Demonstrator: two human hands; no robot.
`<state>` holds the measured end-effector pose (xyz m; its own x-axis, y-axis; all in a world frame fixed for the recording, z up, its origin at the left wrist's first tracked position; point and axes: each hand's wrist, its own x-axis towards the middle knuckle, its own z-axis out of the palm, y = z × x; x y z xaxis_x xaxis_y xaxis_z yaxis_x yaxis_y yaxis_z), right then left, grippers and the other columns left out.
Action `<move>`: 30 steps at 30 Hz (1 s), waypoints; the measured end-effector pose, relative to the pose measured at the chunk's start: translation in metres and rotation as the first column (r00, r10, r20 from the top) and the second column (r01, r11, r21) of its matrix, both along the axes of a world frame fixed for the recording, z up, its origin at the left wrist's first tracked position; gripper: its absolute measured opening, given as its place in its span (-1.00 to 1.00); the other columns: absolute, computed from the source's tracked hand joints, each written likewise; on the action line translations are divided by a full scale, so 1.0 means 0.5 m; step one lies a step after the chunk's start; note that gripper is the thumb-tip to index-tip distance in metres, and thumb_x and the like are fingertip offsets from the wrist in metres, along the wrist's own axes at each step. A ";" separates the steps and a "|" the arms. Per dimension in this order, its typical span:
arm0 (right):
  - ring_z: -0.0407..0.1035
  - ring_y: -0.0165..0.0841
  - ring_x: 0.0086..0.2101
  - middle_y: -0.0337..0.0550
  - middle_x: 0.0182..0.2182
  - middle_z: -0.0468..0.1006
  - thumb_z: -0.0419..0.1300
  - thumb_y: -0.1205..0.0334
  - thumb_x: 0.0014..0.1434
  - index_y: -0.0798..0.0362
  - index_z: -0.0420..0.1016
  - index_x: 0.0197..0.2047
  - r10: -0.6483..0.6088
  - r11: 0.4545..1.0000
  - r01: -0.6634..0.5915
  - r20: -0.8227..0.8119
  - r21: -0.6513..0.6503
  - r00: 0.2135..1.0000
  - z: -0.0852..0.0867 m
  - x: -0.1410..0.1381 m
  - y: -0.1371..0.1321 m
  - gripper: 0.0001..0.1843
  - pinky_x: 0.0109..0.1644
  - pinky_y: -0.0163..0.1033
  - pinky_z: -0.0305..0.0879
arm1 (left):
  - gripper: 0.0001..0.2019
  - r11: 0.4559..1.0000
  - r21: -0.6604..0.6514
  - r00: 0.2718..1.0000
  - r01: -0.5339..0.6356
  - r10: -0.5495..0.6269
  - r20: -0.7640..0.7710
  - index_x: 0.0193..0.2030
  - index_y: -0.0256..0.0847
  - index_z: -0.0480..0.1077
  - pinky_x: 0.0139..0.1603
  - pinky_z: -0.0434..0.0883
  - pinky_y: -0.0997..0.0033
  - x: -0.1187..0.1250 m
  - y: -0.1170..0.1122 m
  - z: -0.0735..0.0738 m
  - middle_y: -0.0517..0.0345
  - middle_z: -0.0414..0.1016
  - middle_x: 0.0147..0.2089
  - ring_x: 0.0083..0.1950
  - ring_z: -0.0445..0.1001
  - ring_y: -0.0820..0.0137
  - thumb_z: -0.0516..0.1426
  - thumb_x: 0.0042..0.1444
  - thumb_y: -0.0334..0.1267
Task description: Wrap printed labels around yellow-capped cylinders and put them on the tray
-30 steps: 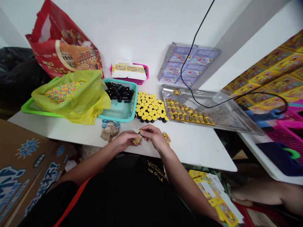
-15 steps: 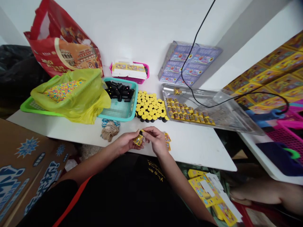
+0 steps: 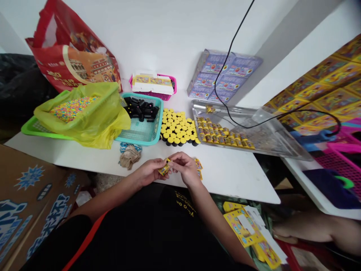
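Note:
My left hand and my right hand meet over the near edge of the white table. Both pinch one small tube with a yellow label between their fingertips. A few loose yellow labels lie on the table just right of my right hand. Beyond my hands stands a cluster of black tubes with yellow caps. Labelled tubes lie in rows on a clear tray.
A teal basket holds loose black tubes. A green basket lined with a yellow bag holds coloured candy. A crumpled cloth, a pink basket, purple boxes, a red bag and a black cable are about. Another person's arm is at lower right.
My hands stayed together at the table edge, turning the small tube between the fingers. The view drifted slightly; nothing else moved.

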<state>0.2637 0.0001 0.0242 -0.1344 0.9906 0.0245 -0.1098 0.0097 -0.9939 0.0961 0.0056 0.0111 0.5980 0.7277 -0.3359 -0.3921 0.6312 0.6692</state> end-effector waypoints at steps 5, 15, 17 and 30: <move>0.28 -0.46 -0.55 -0.21 -0.41 0.55 0.48 0.07 -0.17 0.02 0.42 -0.41 -0.094 0.996 0.094 -0.092 -0.006 0.991 -0.013 -0.007 0.004 -0.64 -0.54 -0.32 0.22 | -0.78 0.999 -0.051 0.994 -0.011 0.017 0.109 -0.30 -0.32 0.42 -0.48 0.31 0.53 0.004 -0.003 -0.001 0.05 0.48 -0.41 -0.44 0.45 0.46 0.27 0.07 -0.18; 0.35 -0.43 -0.50 -0.19 -0.33 0.54 0.38 0.03 0.03 -0.01 0.49 -0.18 -0.004 0.985 -0.016 0.115 0.171 0.993 -0.008 -0.005 -0.008 -0.67 -0.44 -0.25 0.31 | -0.70 0.995 0.029 0.987 -0.098 0.093 0.129 -0.31 -0.29 0.44 -0.38 0.36 0.46 0.010 0.010 0.007 0.13 0.47 -0.42 -0.45 0.43 0.46 0.33 -0.02 -0.10; 0.34 -0.45 -0.52 -0.17 -0.28 0.53 0.40 0.03 0.00 -0.02 0.48 -0.21 -0.053 0.980 0.029 0.115 0.197 0.992 -0.010 -0.007 -0.010 -0.66 -0.47 -0.26 0.28 | -0.69 0.996 0.030 0.989 -0.087 0.082 0.127 -0.31 -0.28 0.44 -0.38 0.36 0.45 0.012 0.012 0.013 0.14 0.46 -0.43 -0.46 0.43 0.46 0.33 -0.01 -0.07; 0.34 -0.40 -0.48 -0.08 -0.15 0.50 0.28 0.16 0.14 -0.09 0.48 -0.04 -0.369 0.813 0.045 0.452 0.581 0.812 0.004 -0.006 -0.029 -0.71 -0.38 -0.17 0.38 | -0.80 0.989 -0.093 0.987 -0.115 0.125 0.105 -0.32 -0.30 0.48 -0.29 0.35 0.49 0.020 0.030 0.017 0.11 0.52 -0.36 -0.35 0.47 0.46 0.32 -0.02 -0.23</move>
